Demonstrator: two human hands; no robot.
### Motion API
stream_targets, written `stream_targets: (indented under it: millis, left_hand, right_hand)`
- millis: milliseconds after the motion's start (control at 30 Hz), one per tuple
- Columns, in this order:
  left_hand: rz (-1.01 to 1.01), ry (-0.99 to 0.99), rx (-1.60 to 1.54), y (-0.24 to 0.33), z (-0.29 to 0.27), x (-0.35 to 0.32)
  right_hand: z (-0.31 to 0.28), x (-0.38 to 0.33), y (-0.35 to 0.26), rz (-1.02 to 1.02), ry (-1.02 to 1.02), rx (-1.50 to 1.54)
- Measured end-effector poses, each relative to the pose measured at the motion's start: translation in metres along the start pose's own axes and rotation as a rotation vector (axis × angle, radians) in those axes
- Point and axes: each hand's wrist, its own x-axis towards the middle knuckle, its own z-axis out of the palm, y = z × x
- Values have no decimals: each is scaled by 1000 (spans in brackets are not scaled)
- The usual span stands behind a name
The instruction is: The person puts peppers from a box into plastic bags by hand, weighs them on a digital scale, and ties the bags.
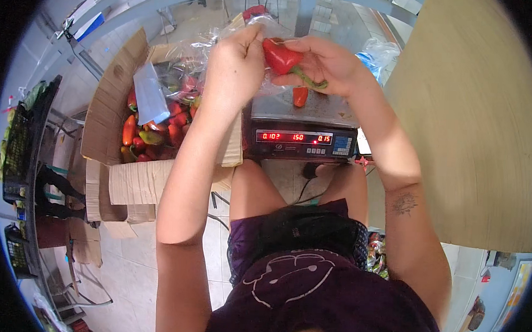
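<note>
Above the scale, my right hand (pixel 333 65) holds a red pepper (pixel 281 56) with its curved green stem toward the palm. My left hand (pixel 238 58) is closed on a clear plastic bag (pixel 230 33), beside the pepper's tip. The bag spreads behind both hands, and its mouth is hard to make out. Below them a small orange-red pepper (pixel 300 97) shows on the metal plate (pixel 333 112) of the digital scale (pixel 302 150), whose red display is lit. The left hand and bag hide part of the plate.
An open cardboard box (pixel 117 100) of red, orange and green peppers (pixel 151 138) stands left of the scale, with a pale bluish plastic piece (pixel 151 94) on top. A large tan board (pixel 469 127) rises at the right. Black crates (pixel 22 149) stand far left.
</note>
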Motion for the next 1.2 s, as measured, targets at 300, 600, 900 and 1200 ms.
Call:
stream_targets:
  millis: [300,600,900,1200]
  left_hand:
    - [-148,-250,-191,-11,42,3]
    - [-373,-359,-363,-21,44,13]
    - [-572,-257,-588,-23,12,11]
    - [-542,-203,-596,-37,7,15]
  right_hand:
    - [-18,-11,-16,335,330,-913]
    - [-4,-19,-69,284,198,-1394]
    - [-172,35,113,271,765,-1767]
    - [-209,38,112,-29,832,-1360]
